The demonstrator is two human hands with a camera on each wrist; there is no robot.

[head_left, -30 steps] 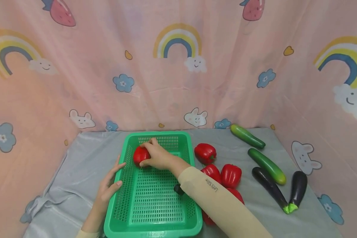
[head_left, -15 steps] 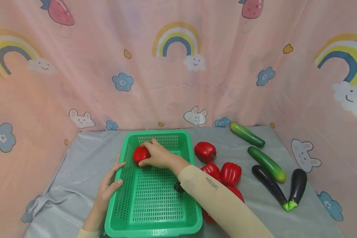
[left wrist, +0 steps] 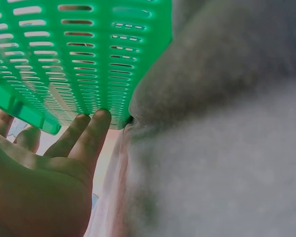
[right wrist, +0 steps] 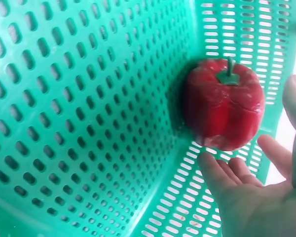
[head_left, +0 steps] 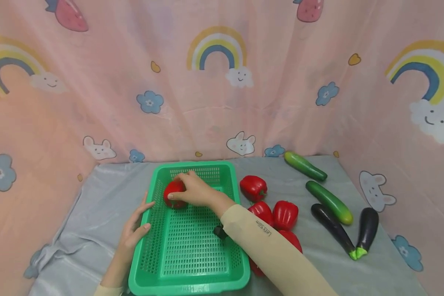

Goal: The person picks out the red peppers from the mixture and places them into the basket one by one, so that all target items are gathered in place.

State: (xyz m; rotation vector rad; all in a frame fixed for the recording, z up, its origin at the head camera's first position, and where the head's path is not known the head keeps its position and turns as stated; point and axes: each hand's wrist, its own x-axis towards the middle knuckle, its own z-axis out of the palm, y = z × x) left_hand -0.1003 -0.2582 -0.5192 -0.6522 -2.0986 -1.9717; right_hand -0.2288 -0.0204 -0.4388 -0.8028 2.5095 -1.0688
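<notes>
A red bell pepper (head_left: 173, 192) (right wrist: 224, 106) sits in the far left corner of the green basket (head_left: 188, 287), its green stem showing in the right wrist view. My right hand (head_left: 197, 191) (right wrist: 256, 197) is around the pepper from above, fingers spread; in the right wrist view a small gap shows between the near fingertips and its skin. My left hand (head_left: 130, 234) (left wrist: 44, 182) is at the basket's left side, fingers extended, with fingertips against the perforated wall (left wrist: 84, 59).
Several red peppers (head_left: 285, 215) lie right of the basket, partly hidden by my right sleeve (head_left: 274, 250). Farther right are two green cucumbers (head_left: 329, 202) and two dark eggplants (head_left: 368, 228). A patterned pink curtain (head_left: 207, 111) hangs behind the grey cloth (head_left: 103, 193).
My right thumb has shifted slightly up across the pepper's front. The pepper stays in the same corner, and my left hand keeps its place at the basket.
</notes>
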